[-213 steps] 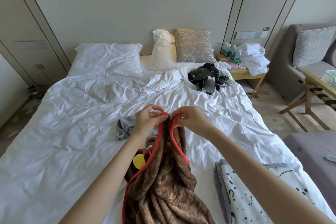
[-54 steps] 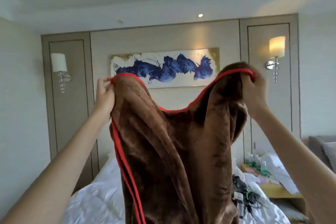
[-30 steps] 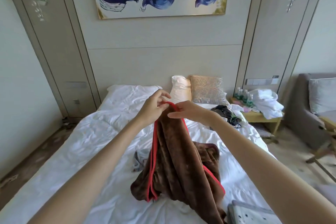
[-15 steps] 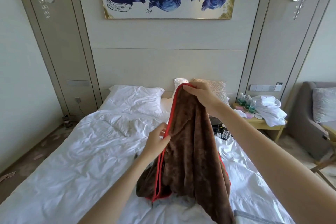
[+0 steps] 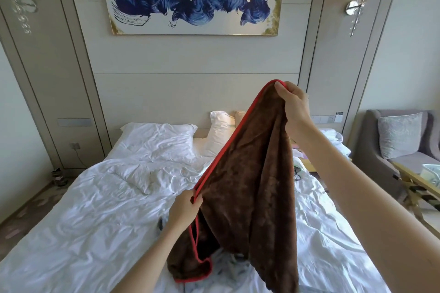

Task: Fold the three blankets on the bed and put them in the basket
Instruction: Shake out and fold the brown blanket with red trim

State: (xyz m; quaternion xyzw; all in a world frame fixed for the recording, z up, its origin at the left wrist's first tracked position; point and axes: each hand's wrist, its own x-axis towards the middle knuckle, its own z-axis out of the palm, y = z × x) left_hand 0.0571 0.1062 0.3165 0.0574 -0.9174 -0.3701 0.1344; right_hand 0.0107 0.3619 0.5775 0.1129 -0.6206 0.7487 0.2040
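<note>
Your right hand [image 5: 294, 104] pinches the brown blanket [image 5: 250, 185] by its top corner, up high. Your left hand [image 5: 184, 207] grips the red trim [image 5: 228, 147] lower down, so that edge runs taut & diagonal btwn them. Plush fleece hangs in deep folds, w/ the bottom end heaped on the bed [image 5: 95, 221]. Wrinkled white sheet lies open to the left. An armchair [image 5: 381, 150] stands off the bed's right side.

The bed [image 5: 95, 221] offers open sheet across its left half. The hanging brown blanket [image 5: 250, 185] blocks the centre. Pillows [image 5: 159, 140] line the far end; an armchair [image 5: 371, 154] stands to the right.
</note>
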